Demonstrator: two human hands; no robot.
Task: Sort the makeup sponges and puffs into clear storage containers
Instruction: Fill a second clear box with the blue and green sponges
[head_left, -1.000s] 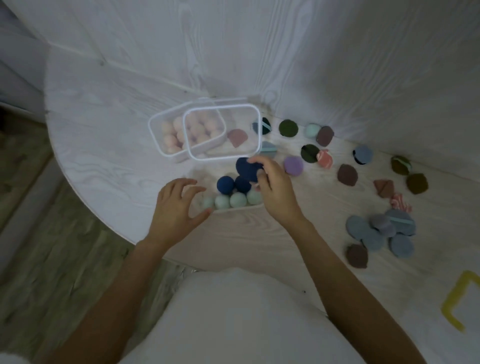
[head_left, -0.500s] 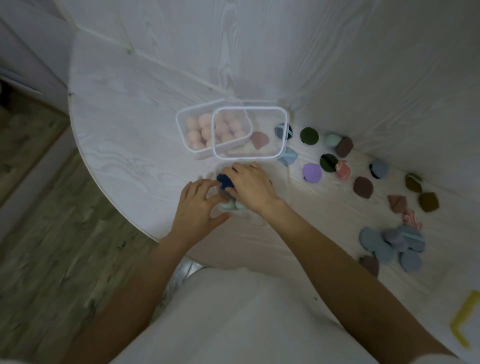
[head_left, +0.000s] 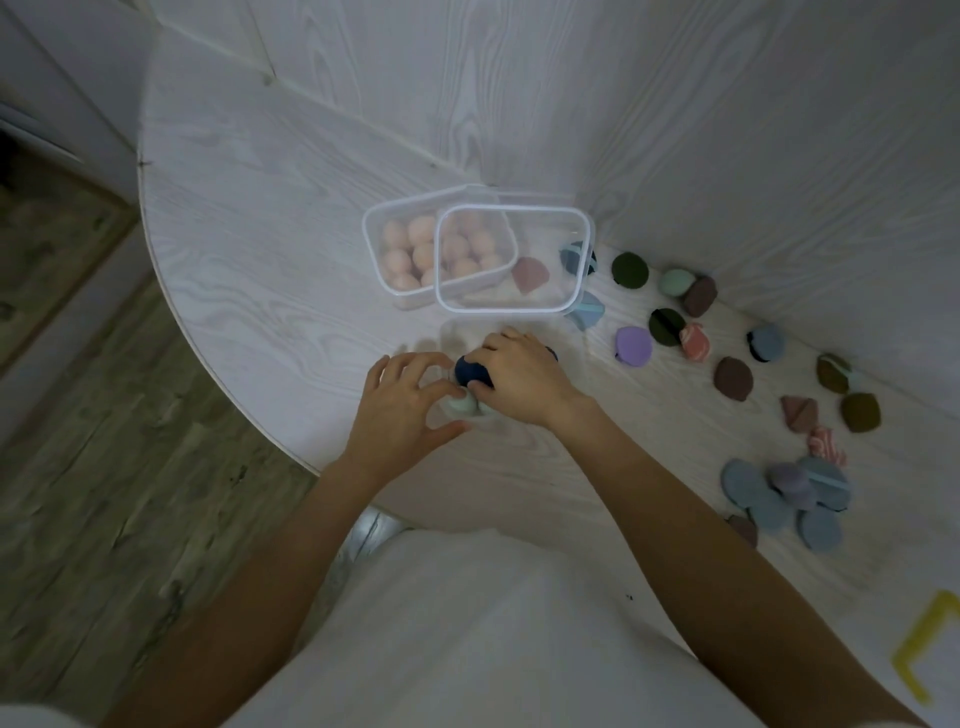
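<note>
Hands crowd one low clear container at the near table edge: right hand curled over a navy sponge and pressing it down among the others, left hand with fingers spread, tips touching a mint sponge at the container's near side. Risk, as judged: springy sponges packed tight may pop back out (the clear wall is barely visible here) and roll off the edge. Pink sponges sit sorted in a box behind; flat puffs lie well apart at right, unsorted.
</note>
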